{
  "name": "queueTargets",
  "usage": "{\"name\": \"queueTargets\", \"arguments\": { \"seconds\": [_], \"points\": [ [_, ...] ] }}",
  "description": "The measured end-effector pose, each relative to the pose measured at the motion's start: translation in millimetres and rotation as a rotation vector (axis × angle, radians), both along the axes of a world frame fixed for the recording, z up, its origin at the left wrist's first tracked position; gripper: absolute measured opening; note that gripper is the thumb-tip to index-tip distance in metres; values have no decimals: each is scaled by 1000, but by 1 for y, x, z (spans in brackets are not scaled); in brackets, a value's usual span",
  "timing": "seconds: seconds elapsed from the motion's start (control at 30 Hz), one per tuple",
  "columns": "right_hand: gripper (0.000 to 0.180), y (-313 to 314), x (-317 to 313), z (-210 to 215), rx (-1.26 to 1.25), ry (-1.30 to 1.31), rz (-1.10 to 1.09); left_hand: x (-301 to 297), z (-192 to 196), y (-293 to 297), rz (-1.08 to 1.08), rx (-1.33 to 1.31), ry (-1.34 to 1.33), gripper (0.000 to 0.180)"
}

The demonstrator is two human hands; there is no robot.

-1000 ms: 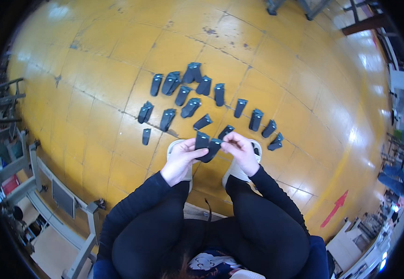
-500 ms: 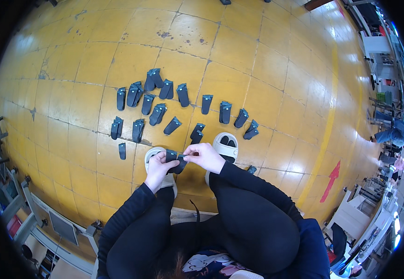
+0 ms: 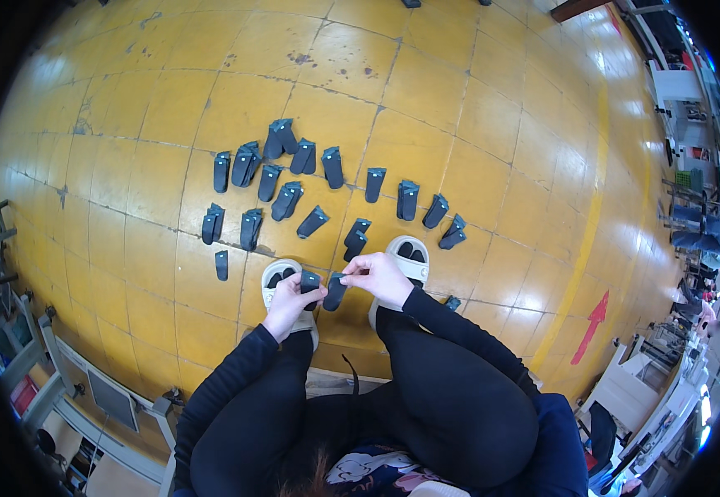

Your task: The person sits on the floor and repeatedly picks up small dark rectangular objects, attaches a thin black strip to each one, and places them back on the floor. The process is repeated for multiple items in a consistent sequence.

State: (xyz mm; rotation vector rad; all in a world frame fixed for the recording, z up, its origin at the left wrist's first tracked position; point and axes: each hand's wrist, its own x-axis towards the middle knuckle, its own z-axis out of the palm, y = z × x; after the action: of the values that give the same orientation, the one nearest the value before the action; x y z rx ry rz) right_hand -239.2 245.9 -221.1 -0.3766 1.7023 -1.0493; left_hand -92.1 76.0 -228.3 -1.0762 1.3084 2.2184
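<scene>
Yellow floor tiles [image 3: 476, 335] bear scattered black pieces [image 3: 332, 168] toward twelve o'clock; left hand [image 3: 290, 300] pinches one piece [image 3: 309, 281], right hand [image 3: 380, 280] another piece [image 3: 334, 295].

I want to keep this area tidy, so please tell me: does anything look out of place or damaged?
One black piece shows by the right sleeve, apart from the group of pieces spread mostly ahead of the shoes. Farther ahead, dark stains mark the yellow floor; their cause is unclear.

Bright, even light covers the yellow floor [image 3: 426, 99], with glare toward its right side and soft shadow between the shoes [image 3: 410, 267]. Fisheye distortion bends straight lines near the dark rim, where lights [image 3: 705, 403] burn out white.
</scene>
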Motion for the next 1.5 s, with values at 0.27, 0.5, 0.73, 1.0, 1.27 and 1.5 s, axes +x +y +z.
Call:
{"name": "queueTargets", "arguments": {
  "seconds": [0.27, 0.5, 0.73, 1.0, 1.27, 1.5],
  "points": [
    [15, -2, 0, -4, -7, 50, 46, 4, 5, 3, 8, 2, 34, 23],
    [15, 2, 3, -4, -12, 92, -2, -2, 10, 3, -16, -116, 117, 16],
    [14, 0, 3, -4, -63, 35, -77, 0, 5, 2, 4, -123, 162, 15],
    [11, 2, -4, -6, -35, -131, -248, 12, -6, 4, -38, -113, 99, 20],
    [12, 13, -3, -30, 188, 239, 5, 16, -20, -11, 146, -143, -42, 17],
    [5, 58, 10, -77, -7, 1043, 425, 30, -46, -32, 368, -109, -145, 12]
  ]
}}
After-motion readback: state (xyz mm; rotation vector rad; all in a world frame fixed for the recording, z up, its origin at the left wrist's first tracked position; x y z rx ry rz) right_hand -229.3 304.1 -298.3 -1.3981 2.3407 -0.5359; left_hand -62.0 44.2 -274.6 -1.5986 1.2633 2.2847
